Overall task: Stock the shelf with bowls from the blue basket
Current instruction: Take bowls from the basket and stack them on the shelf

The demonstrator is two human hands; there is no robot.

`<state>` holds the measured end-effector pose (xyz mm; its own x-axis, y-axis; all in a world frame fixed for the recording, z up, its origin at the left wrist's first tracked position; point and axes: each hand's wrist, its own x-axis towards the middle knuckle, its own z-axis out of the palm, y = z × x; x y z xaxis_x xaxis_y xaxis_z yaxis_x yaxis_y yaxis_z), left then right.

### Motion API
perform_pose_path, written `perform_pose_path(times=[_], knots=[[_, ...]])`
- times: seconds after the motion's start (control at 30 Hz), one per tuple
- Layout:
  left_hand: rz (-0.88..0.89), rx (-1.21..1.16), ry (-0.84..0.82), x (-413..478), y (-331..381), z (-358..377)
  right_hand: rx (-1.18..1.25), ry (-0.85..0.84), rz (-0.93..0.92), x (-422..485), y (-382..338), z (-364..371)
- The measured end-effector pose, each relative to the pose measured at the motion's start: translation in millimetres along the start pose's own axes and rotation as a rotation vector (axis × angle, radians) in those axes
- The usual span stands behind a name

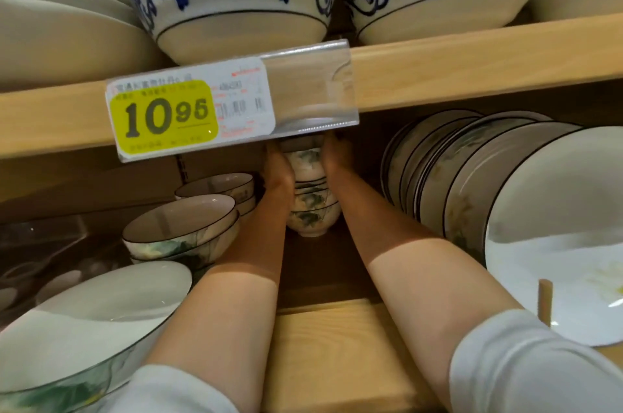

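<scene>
My left hand [278,173] and right hand [337,158] clasp a stack of bowls [312,200] between them, deep in the shelf [337,345], plates [472,183] to my right.

Wooden shelf [333,345] carries stacked bowls [182,230] and leaning plates [472,196].

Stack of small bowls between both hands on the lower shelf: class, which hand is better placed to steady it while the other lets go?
Probably the left hand: it lies along the stack of small bowls, lower than the right hand.
</scene>
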<state>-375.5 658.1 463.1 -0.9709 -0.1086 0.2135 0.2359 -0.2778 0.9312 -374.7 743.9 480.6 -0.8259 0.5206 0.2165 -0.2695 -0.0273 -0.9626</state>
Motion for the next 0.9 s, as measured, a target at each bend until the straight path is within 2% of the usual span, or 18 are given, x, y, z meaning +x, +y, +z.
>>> perform_pose_path(times=[0.2,0.43,0.57,0.67,0.8,0.9], knots=[[-0.017,-0.018,-0.007,4.5,-11.1,-3.4,-0.032,-0.036,0.029,2.9,16.1,3.6],[0.083,0.037,0.064,12.5,-22.5,-2.2,-0.029,-0.057,0.037,6.6,32.1,2.7],[0.073,0.007,0.082,20.1,-36.4,-5.8,0.023,-0.118,0.072,6.1,50.9,0.1],[0.120,0.006,0.098,23.3,-45.1,-6.7,0.026,-0.089,0.086,6.0,65.2,-0.9],[0.221,0.156,0.216,30.0,-50.1,-2.0,-0.007,-0.058,0.104,9.8,63.1,4.0],[0.227,0.227,0.265,30.9,-48.5,1.3,-0.043,-0.033,0.121,12.1,58.7,5.4]])
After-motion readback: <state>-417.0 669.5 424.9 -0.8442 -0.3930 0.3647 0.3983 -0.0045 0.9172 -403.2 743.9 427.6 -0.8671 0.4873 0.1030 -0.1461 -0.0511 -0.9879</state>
